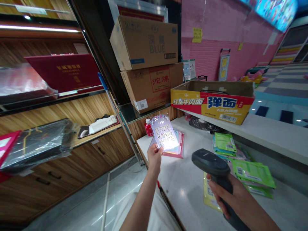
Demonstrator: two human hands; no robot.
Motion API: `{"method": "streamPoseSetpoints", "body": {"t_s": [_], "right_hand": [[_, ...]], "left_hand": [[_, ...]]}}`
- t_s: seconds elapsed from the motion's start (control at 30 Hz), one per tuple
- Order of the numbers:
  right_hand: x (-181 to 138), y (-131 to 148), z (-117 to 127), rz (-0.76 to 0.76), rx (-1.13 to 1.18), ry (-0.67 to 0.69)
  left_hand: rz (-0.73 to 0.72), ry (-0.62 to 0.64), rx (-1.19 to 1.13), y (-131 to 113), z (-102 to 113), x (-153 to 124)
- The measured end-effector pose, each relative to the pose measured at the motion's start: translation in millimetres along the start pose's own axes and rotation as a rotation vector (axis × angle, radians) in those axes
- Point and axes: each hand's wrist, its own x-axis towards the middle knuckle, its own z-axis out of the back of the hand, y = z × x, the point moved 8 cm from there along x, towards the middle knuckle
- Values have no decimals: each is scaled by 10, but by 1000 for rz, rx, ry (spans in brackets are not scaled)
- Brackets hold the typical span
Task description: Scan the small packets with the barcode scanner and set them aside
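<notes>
Item: sticker sheet (164,134) in clear wrap, grid of small coloured stickers, print too small to read, pinched by its lower edge in my left hand (154,156) above the counter (183,186). My right hand (232,197) is clenched round the grip of a black scanner (211,162), head turned toward the sheet. Nearby: green packets (252,173) on the counter, an open carton (213,101) printed "弹面", a stacked box (146,41) marked "BLUE".
</notes>
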Motion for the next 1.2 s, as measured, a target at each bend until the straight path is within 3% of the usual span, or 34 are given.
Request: {"method": "streamPoseSetpoints", "body": {"t_s": [0.37,0.9,1.07,1.2], "right_hand": [[11,-22,-40,-31,18,31],[33,22,-48,7,44,20],[24,208,231,15,160,-125],[-13,401,582,72,300,-241]], "left_hand": [[-10,32,11,-18,-44,-26],[5,137,-127,-242,-267,-358],[78,172,-103,-191,-265,-417],[336,389,-64,11,-385,-651]]}}
